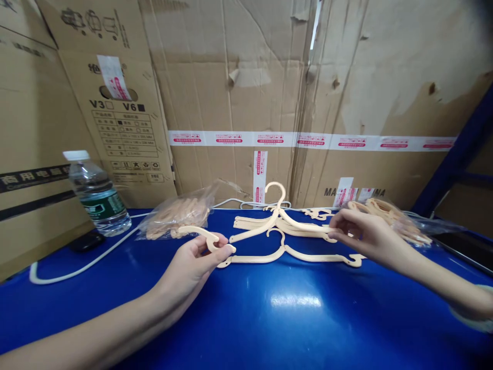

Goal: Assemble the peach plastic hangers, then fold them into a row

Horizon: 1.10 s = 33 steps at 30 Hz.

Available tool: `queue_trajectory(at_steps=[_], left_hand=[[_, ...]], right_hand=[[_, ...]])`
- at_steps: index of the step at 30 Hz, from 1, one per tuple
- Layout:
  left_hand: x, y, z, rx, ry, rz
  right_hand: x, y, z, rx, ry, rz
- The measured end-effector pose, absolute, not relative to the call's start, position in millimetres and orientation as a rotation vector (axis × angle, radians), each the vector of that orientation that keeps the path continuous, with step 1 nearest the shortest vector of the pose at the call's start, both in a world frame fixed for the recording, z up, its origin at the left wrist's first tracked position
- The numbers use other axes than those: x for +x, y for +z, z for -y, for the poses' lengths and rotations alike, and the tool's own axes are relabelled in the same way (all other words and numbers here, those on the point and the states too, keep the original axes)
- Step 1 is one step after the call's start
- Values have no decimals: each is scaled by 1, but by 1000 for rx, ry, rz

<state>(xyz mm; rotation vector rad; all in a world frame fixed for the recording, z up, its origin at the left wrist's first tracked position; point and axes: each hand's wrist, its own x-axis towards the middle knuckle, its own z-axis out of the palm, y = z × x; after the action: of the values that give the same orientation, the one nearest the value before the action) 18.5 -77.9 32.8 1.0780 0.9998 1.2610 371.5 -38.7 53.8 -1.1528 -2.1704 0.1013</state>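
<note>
My left hand (194, 267) is closed in a pinch on a curved cream plastic hanger piece (202, 235), held just above the blue table (269, 318). My right hand (360, 235) pinches the right end of a cream hanger (269, 221) that lies on a small pile of like hangers. In front of the pile a single cream hanger (292, 255) lies flat between my two hands.
A water bottle (98, 195) stands at the left, a white cable (84, 264) runs past it. Clear bags of cream hanger parts lie at the back left (177, 213) and back right (396, 218). Cardboard boxes (239, 103) wall the back and left side.
</note>
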Motion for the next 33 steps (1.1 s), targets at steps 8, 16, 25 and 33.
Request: queue_trajectory(at_steps=[8, 16, 25, 33], left_hand=[[13, 29, 78, 1047, 1344, -920], [13, 20, 82, 1074, 1196, -891], [18, 27, 89, 1014, 1134, -702], [18, 32, 94, 942, 1114, -720]], right_hand=[[374, 39, 58, -1212, 469, 2061], [388, 34, 56, -1191, 586, 2110], [395, 35, 56, -1157, 503, 2148], [389, 41, 60, -1182, 594, 2133]])
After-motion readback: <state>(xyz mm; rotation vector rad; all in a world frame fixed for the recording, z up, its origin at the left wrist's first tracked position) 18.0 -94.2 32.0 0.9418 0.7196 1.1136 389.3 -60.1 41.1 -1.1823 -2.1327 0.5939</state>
